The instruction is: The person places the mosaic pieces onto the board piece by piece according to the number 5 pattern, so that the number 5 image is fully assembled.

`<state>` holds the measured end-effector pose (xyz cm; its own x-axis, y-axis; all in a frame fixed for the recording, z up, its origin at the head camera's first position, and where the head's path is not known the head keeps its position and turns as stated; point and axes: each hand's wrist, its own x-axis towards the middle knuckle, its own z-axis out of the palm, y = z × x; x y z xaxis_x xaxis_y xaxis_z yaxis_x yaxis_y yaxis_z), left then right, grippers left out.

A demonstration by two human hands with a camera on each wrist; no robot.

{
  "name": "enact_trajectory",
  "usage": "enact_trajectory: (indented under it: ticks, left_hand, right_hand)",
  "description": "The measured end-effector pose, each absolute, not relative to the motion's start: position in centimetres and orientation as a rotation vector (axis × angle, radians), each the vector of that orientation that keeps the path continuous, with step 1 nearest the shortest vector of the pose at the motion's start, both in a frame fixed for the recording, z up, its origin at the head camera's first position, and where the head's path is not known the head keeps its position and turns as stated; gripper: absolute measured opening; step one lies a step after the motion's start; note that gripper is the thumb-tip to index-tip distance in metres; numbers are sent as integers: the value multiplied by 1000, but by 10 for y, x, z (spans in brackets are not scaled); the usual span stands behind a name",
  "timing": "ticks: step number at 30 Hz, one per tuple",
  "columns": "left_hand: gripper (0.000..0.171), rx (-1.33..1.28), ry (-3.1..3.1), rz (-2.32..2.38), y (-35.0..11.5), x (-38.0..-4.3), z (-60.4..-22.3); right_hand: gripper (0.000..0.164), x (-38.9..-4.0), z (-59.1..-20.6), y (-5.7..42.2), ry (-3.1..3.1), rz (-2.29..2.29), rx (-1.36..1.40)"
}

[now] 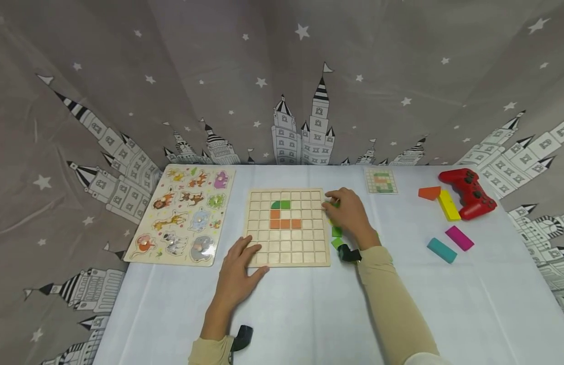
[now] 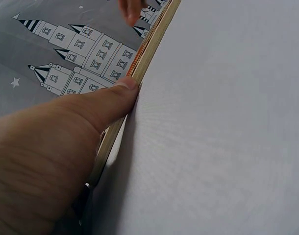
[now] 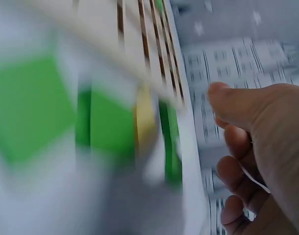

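Note:
A wooden grid board lies on the table with a green square, a green rounded piece and several orange squares in its cells. My left hand rests at the board's near left corner, its thumb against the front edge in the left wrist view. Over loose green tiles beside the board's right edge hovers my right hand, fingers loosely bent and nothing visible between them. A yellow piece stands among those green tiles in the right wrist view.
To the left lies an animal peg puzzle. A small pattern card sits behind my right hand. Farther right are a red game controller, an orange block, a yellow block, a magenta block and a teal block.

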<state>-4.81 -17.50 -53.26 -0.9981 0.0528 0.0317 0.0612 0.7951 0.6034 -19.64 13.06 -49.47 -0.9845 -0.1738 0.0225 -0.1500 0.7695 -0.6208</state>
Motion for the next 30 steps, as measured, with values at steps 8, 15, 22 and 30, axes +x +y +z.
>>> enact_trajectory:
  ticks: [8,15,22,30]
  left_hand:
    - [58,-65,-2989,-981,-177,-48,-531]
    - [58,-79,-2981,-997,-174,-49,-533]
    - [57,-87,-2961,-988,-175,-49,-535]
    - [58,-107,-2958,-1002,-175,-49,-534]
  right_hand:
    - [40,-193,-503,174,2936,-846,-135]
    - [38,-193,-509,177,2910,-794,-99]
    - [37,-191,-508,177,2926,-750,-98]
    - [38,-192,-509,179,2925,-711,-139]
